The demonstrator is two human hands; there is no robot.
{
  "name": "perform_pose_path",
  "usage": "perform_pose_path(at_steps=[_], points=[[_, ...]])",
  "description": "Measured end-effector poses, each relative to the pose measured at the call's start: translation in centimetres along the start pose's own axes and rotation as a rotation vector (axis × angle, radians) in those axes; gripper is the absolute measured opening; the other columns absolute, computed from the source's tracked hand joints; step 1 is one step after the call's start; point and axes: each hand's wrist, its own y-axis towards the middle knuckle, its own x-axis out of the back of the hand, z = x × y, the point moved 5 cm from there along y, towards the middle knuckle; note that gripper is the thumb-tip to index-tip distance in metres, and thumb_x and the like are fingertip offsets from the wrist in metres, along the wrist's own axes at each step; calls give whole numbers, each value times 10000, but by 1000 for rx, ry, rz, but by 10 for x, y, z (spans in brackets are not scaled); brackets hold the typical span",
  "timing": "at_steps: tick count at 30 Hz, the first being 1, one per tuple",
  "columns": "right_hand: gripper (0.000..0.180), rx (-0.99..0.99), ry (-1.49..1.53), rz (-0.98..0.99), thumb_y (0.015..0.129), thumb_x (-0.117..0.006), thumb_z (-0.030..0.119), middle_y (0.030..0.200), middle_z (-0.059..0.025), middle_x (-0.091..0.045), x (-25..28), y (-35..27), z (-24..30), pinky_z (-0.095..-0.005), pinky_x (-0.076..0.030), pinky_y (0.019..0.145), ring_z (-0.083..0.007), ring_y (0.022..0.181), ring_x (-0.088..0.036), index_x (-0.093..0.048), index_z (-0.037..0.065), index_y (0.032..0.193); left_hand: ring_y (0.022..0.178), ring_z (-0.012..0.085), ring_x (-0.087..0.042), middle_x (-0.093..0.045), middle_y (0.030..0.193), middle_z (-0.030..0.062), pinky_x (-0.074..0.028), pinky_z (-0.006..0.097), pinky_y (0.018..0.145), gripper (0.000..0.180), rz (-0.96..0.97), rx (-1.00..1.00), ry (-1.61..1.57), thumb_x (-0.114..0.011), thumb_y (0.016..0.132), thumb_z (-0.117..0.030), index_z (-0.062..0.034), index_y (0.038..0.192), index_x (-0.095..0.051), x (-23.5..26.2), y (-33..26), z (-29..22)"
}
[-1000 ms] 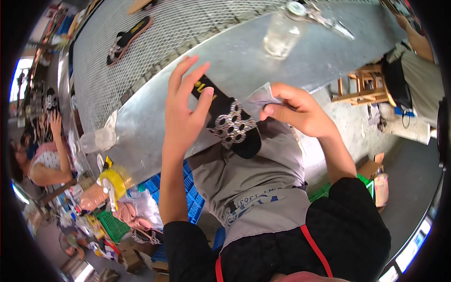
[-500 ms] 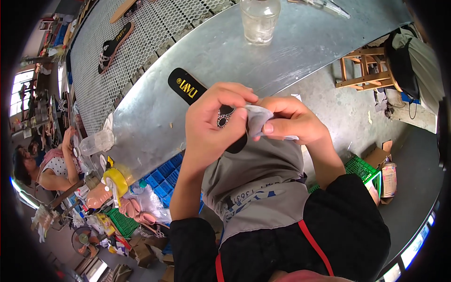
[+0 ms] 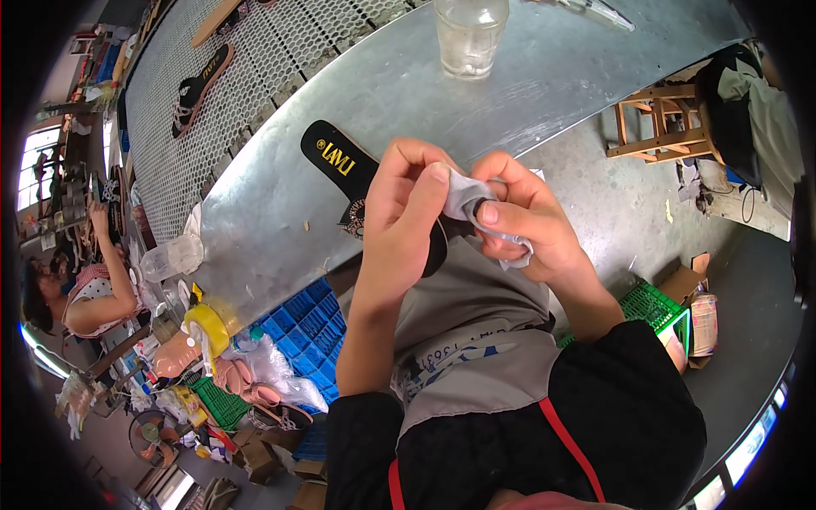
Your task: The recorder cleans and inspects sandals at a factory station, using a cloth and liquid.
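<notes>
A small grey cloth (image 3: 460,194) is bunched between my two hands. My left hand (image 3: 406,208) pinches its upper corner between thumb and fingers. My right hand (image 3: 531,223) grips the other end, and a loose edge hangs below the fingers. Under my hands, a black flat sandal (image 3: 344,163) with gold lettering on its insole lies at the table's near edge. Its beaded strap (image 3: 354,219) shows just left of my left hand, which hides the middle of the sole. The sandal's other end pokes out between my hands, over my grey apron (image 3: 476,297).
A clear plastic container (image 3: 470,42) of liquid stands on the metal table (image 3: 280,221). Beyond is a mesh belt (image 3: 263,51) with another sandal (image 3: 202,89). A clear bottle (image 3: 172,257) lies left, near a seated person (image 3: 98,289). Blue crates (image 3: 302,331) stand below; a wooden stool (image 3: 663,127) is right.
My left hand has shifted right, off the sandal's strap, uncovering more of it. More of the cloth shows between my hands. The sandal on the belt has moved slightly left; the seated person's arm is higher.
</notes>
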Motion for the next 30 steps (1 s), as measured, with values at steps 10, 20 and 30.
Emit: perform_pose_path(at_steps=[10, 20, 30], points=[[284, 568, -1109, -39, 945, -748, 107, 1045, -44, -660, 0, 2, 34, -286, -488, 844, -147, 956, -621, -652, 51, 1206, 853, 89, -588, -657, 964, 41, -475, 258, 743, 102, 22, -151, 643, -600, 1041, -102, -4, 1060, -623, -1, 2, -14], [135, 100, -172, -45, 895, -627, 171, 898, -22, -595, 13, 8, 11, -258, -397, 746, -113, 848, -543, -585, 46, 922, 725, 60, -469, -512, 804, -5, -377, 232, 623, 282, 27, -185, 400, -631, 1022, -106, -45, 1268, -508, -3, 12, -7], [238, 55, 297, -72, 979, -649, 219, 1114, -104, -658, 6, 2, 1, -362, -529, 883, -218, 1002, -657, -607, 36, 1126, 692, 59, -497, -537, 803, 7, -393, 217, 606, 313, -40, -213, 267, -631, 1017, -49, -38, 1296, -491, -12, 28, 6]])
